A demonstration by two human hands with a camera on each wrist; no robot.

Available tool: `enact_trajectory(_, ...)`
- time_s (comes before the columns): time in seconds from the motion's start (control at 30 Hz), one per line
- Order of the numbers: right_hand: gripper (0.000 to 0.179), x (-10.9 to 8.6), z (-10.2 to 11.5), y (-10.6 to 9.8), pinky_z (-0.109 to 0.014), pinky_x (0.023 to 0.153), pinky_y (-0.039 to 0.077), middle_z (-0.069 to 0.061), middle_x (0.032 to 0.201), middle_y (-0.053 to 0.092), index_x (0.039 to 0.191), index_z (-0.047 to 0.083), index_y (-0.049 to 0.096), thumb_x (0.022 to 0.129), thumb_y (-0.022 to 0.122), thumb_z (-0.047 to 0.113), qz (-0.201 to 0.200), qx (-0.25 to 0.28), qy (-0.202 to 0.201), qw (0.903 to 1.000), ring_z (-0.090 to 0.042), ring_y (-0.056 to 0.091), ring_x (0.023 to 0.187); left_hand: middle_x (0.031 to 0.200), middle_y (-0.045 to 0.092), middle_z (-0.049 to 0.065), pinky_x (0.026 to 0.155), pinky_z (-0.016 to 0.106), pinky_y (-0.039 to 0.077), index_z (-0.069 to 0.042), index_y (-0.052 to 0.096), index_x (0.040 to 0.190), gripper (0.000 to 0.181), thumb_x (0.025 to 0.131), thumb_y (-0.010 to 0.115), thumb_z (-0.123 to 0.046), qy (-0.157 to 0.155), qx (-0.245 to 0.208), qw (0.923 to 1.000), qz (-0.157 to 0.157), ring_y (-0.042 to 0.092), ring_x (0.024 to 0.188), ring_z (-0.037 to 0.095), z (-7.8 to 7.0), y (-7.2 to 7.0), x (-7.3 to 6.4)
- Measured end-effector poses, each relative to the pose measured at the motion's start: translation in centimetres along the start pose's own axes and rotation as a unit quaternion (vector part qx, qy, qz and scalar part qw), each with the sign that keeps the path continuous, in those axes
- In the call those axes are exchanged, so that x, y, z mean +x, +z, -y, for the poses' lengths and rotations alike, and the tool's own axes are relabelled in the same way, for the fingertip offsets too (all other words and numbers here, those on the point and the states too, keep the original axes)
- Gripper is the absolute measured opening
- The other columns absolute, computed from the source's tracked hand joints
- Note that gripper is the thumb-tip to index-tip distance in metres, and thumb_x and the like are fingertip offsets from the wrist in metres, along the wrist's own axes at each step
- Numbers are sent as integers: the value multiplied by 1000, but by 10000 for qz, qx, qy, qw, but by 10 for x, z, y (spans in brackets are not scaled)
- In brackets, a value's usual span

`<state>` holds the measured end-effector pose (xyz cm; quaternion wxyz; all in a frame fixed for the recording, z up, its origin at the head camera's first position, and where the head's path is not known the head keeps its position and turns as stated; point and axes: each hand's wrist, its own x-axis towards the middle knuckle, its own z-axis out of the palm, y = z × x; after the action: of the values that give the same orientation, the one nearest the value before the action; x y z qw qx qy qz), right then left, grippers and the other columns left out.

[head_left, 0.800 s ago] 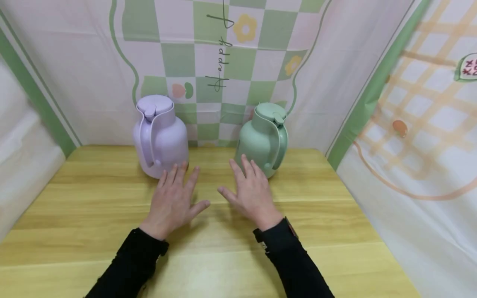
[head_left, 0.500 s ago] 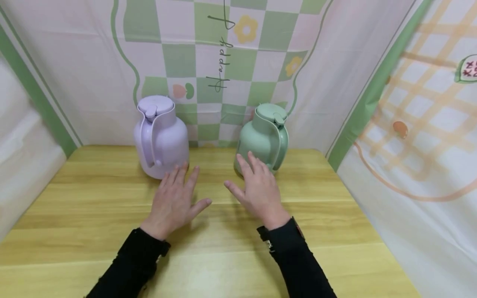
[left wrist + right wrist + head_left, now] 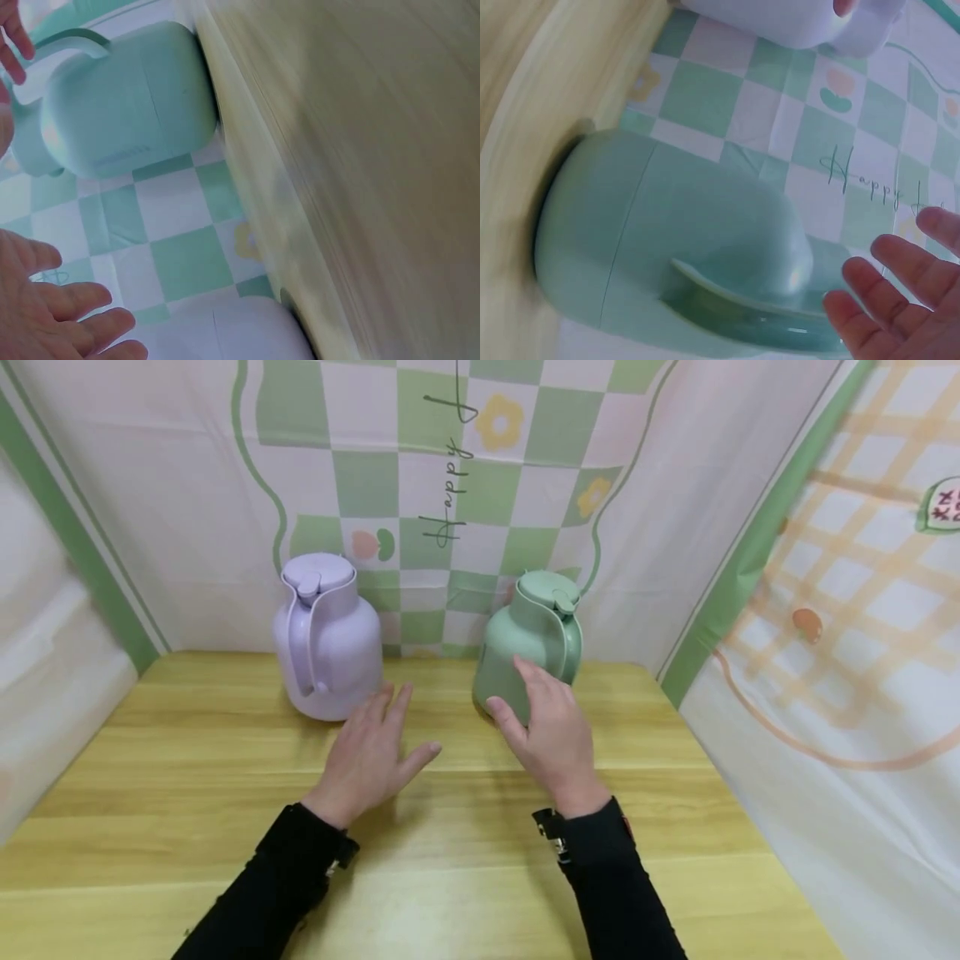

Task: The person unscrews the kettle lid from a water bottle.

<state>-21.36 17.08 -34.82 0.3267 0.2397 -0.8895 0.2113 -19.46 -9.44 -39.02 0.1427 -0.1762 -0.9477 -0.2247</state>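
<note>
The left hand (image 3: 367, 756) and right hand (image 3: 551, 727) are apart, palms turned toward each other, each with fingers extended and thumb spread, gripping nothing. From the left hand, the lilac insulated jug (image 3: 347, 647) stands upright at 11 o'clock, just beyond the fingertips; whether they touch it I cannot tell. The green insulated jug (image 3: 516, 631) stands upright at 11 o'clock from the right hand, whose fingers overlap its front in the head view; contact is unclear. The lilac handle (image 3: 300, 647) faces 7 o'clock, the green handle (image 3: 573, 647) about 4 o'clock. The green jug is at 3 o'clock from the lilac one, well apart. Both rest on the far part of a wood-grain table (image 3: 450, 893). At 12 o'clock behind them hangs a green-and-white checked cloth (image 3: 487, 489) lettered "Happy".
</note>
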Motion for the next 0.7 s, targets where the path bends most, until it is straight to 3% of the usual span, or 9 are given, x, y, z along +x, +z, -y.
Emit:
enact_trajectory(0.2, 77, 4, -9, -10, -53, 97, 55, -22, 137, 66, 146, 0, 56, 106, 41, 64, -693, 200, 109, 9973, -39, 64, 123, 168, 28, 24, 122, 59, 30, -5, 19, 167, 97, 101, 43, -72, -297, -614, 9975, 174, 31, 154, 42, -5, 0, 10)
enact_trajectory(0.4, 61, 14, -23, -18, -51, 90, 55, -25, 119, 69, 141, 0, 61, 106, 52, 49, -1555, 612, 437, 9850, -36, 67, 106, 171, 25, 17, 126, 53, 25, -4, 20, 166, 93, 103, 41, -69, -437, -1335, 9899, 169, 27, 157, 35, -12, 2, 22)
enact_trajectory(0.53, 54, 20, -35, -24, -52, 95, 52, -21, 125, 68, 140, 0, 61, 106, 54, 42, -1877, 998, 917, 9728, -35, 64, 110, 170, 26, 19, 126, 54, 25, -4, 19, 166, 89, 105, 41, -65, -576, -1784, 9822, 89, 28, 157, 36, -16, 4, 31)
enact_trajectory(0.7, 61, 25, -52, -29, -53, 103, 47, -18, 143, 60, 148, 3, 54, 108, 47, 48, -1776, 1315, 1604, 9620, -35, 58, 124, 170, 27, 18, 124, 55, 28, -7, 17, 167, 87, 106, 41, -63, -871, -2456, 9654, 51, 33, 154, 37, -21, 7, 43)
